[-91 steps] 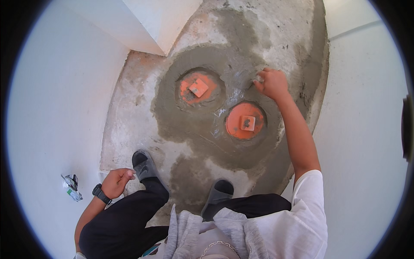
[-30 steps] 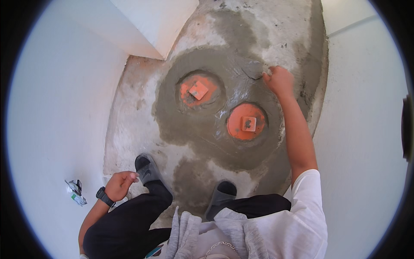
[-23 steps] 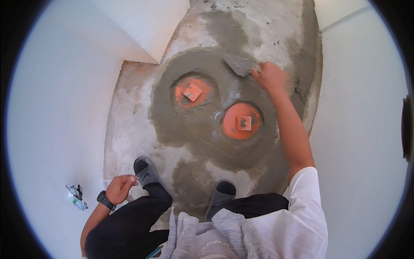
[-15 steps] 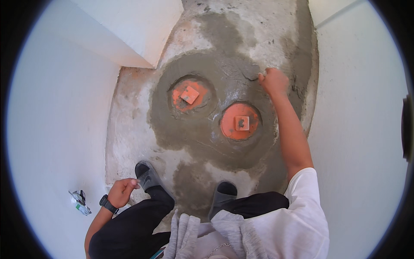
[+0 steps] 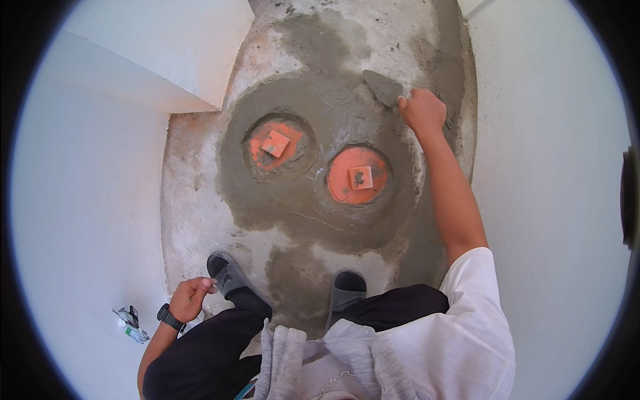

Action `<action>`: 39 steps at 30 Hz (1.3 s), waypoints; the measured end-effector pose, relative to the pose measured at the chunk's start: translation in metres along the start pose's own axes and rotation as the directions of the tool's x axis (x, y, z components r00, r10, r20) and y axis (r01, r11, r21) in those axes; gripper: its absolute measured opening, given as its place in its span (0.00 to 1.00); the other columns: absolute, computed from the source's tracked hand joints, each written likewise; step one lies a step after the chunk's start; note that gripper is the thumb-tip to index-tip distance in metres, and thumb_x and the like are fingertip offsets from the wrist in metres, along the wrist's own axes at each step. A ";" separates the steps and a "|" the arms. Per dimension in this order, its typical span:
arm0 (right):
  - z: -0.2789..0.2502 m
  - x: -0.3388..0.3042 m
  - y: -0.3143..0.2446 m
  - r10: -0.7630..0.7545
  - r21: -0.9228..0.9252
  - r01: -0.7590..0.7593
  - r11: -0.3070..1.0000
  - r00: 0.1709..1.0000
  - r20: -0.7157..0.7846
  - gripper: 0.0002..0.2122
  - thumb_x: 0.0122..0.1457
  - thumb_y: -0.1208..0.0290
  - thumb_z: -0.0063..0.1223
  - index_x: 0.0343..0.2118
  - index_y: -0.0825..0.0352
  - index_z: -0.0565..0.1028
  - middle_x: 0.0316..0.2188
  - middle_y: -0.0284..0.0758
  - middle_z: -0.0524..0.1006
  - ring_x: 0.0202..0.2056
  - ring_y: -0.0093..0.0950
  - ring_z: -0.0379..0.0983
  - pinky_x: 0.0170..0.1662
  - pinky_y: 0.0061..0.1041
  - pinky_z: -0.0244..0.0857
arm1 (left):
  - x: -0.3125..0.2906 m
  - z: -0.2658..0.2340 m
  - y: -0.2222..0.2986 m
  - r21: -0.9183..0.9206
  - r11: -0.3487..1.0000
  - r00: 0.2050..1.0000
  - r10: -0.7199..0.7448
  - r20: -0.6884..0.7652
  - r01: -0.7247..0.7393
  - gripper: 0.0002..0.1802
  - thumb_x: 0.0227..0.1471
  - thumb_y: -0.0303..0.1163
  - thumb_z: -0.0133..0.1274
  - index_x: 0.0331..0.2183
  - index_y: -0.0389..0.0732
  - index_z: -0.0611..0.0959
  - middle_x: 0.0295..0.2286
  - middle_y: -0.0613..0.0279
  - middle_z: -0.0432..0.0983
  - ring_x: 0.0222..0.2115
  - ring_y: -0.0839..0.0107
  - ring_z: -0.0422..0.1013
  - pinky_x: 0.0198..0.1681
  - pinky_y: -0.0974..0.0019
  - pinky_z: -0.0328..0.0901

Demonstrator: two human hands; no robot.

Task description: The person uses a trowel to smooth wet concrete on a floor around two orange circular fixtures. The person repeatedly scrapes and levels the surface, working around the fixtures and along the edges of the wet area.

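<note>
My right hand (image 5: 425,110) is closed round the handle of a trowel. The trowel's grey pointed blade (image 5: 384,87) lies on or just above the wet mortar (image 5: 347,110), its tip toward the upper left. Below and left of it, two round orange caps (image 5: 357,175) with raised square knobs sit in round recesses ringed by smoothed mortar; the left one is more smeared. My left hand (image 5: 189,298), with a dark watch on its wrist, rests by my left knee. Its fingers are curled together with the thumb; whether they pinch anything is too small to tell.
White walls (image 5: 547,167) close in on both sides, and a white corner (image 5: 167,60) juts out at upper left. My sandalled feet (image 5: 351,288) stand on the pale concrete floor (image 5: 193,180) before the mortar. A crumpled plastic wrapper (image 5: 131,324) is at lower left.
My right hand has shifted slightly up, and the trowel has turned so that its blade face now shows. My left hand stays by my knee. The view has shifted a little.
</note>
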State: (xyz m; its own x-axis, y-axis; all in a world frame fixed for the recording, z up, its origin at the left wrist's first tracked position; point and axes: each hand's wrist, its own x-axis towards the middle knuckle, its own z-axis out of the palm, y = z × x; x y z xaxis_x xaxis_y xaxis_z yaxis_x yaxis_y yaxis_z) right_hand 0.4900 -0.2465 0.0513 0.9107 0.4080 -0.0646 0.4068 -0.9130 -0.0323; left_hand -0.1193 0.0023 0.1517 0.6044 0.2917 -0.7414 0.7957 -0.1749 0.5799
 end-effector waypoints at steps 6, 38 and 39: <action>0.017 -0.037 -0.021 -0.193 0.028 0.192 0.981 0.979 0.062 0.19 0.59 0.48 0.60 0.40 0.60 0.85 0.40 0.40 0.84 0.42 0.42 0.82 0.44 0.43 0.74 | 0.005 -0.001 0.006 0.035 0.999 1.000 0.025 0.013 -0.026 0.31 0.73 0.49 0.42 0.45 0.27 0.84 0.34 0.52 0.85 0.38 0.68 0.80 0.48 0.64 0.72; 0.016 -0.053 0.072 -0.518 0.023 0.521 0.853 0.852 -0.078 0.15 0.52 0.53 0.65 0.37 0.57 0.85 0.32 0.31 0.80 0.38 0.34 0.79 0.43 0.37 0.67 | 0.004 0.002 0.008 0.015 1.000 1.000 0.027 -0.012 -0.027 0.28 0.72 0.48 0.43 0.44 0.30 0.85 0.33 0.52 0.85 0.39 0.67 0.80 0.47 0.65 0.71; 0.016 -0.051 0.071 -0.522 0.025 0.525 0.851 0.850 -0.071 0.15 0.52 0.53 0.65 0.38 0.56 0.85 0.33 0.30 0.80 0.38 0.34 0.79 0.43 0.37 0.67 | 0.004 0.002 0.007 0.018 1.000 1.000 0.022 -0.013 -0.022 0.28 0.72 0.48 0.43 0.44 0.30 0.85 0.33 0.52 0.85 0.39 0.67 0.80 0.47 0.65 0.71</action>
State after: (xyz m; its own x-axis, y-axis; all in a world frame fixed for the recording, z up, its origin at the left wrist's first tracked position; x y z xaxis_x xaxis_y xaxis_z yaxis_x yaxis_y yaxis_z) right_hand 0.4714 -0.3319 0.0368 0.5667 0.8233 0.0323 0.8222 -0.5627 -0.0859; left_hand -0.1108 0.0005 0.1521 0.6215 0.3000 -0.7237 0.7827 -0.1985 0.5899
